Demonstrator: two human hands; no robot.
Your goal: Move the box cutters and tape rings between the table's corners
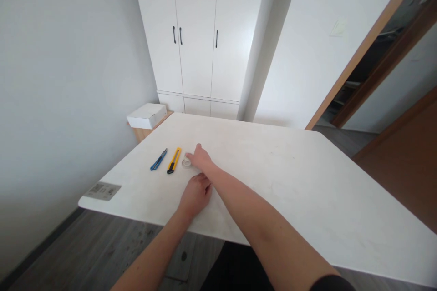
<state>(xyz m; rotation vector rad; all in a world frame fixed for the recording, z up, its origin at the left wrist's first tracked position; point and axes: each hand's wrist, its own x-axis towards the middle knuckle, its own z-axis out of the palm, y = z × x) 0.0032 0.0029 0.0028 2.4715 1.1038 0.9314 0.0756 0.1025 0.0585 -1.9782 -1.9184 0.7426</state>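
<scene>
We had our right hand (200, 158) closing on the tape roll (187, 161) beside the yellow knife (174, 160), left hand (196, 194) flat, empty; lifting needed a firmer pinch.

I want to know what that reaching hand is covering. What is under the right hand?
Under the right hand a small clear roll, probably tape, shows at the fingertips on the white table. The fingers cover its far side; whether they grip it cannot be told.

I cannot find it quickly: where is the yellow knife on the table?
In the head view the yellow knife lies on the table's left part, between the blue knife and the tape roll under the right hand.
</scene>
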